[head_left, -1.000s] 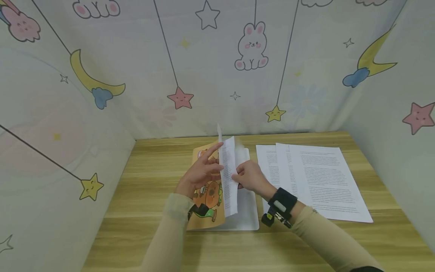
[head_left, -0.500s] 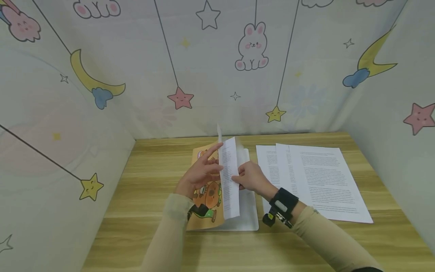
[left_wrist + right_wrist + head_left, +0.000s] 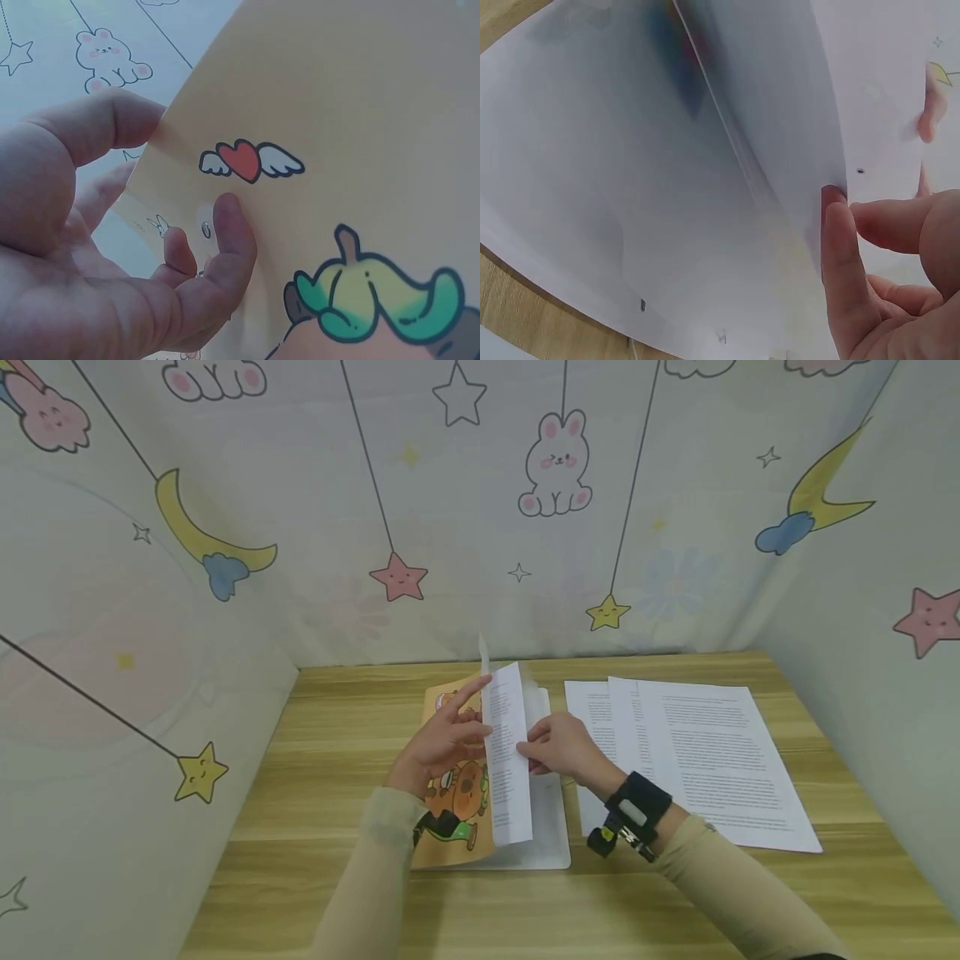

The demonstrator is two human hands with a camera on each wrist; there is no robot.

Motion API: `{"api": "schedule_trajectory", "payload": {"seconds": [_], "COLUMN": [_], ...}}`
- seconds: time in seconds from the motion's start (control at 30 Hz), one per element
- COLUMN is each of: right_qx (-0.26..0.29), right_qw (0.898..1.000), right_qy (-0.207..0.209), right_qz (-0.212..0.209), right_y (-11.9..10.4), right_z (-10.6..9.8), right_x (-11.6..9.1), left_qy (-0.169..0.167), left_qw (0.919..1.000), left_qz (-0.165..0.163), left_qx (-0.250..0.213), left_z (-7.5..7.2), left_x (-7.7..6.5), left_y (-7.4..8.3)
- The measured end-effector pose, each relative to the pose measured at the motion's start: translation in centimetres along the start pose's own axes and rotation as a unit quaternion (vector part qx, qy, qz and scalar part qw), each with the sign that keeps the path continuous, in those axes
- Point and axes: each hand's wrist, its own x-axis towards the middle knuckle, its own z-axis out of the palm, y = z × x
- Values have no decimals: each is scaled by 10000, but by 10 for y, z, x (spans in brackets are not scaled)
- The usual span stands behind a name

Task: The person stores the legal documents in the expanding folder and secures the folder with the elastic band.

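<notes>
The wood-grained desk (image 3: 322,760) fills the lower frame, hemmed in on three sides by pale walls (image 3: 465,493) printed with smiling stars (image 3: 399,577) and a winking rabbit (image 3: 557,464). At centre, the left hand (image 3: 438,747) grips the orange cover (image 3: 468,789) of an open folder (image 3: 551,831); the right hand (image 3: 566,747) pinches a raised printed sheet (image 3: 508,760). Loose pages (image 3: 723,760) overlap on the desk, right of centre.
</notes>
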Motion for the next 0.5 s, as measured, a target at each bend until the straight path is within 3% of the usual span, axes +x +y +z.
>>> {"api": "schedule_trajectory", "payload": {"seconds": [0.5], "right_qx": [119], "right_qw": [9998], "right_qy": [17], "right_qz": [-164], "right_y": [12], "right_z": [-24], "right_x": [-5], "left_qy": [-32], "left_qw": [10000], "left_qz": [-28], "left_qx": [-1], "left_z": [-1], "left_x": [0], "left_y": [1]}}
